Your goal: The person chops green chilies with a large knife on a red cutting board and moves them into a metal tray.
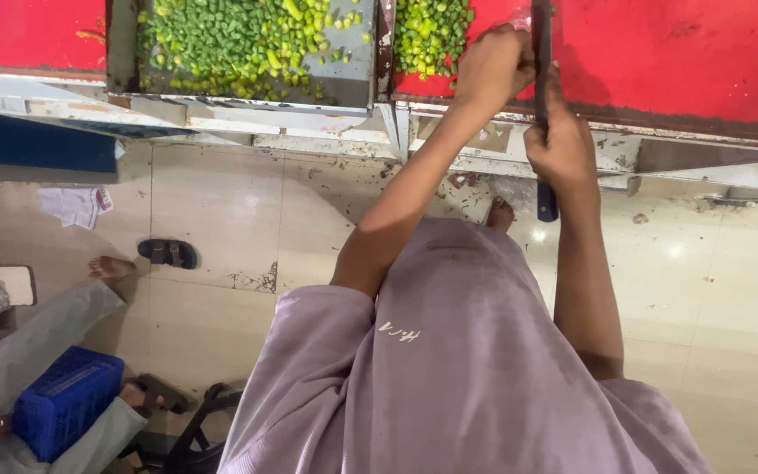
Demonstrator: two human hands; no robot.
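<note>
At the far left another person's foot rests on the tiled floor near a black sandal and a blue crate, while a metal tray of chopped green vegetables sits at the table's edge. Right of the tray, the left hand is curled loosely, knuckles up, beside a smaller pile of chopped pieces on the red surface. The right hand has its fingers wrapped tightly around the dark-handled knife, which stands upright just beside the left hand at the table's near edge.
</note>
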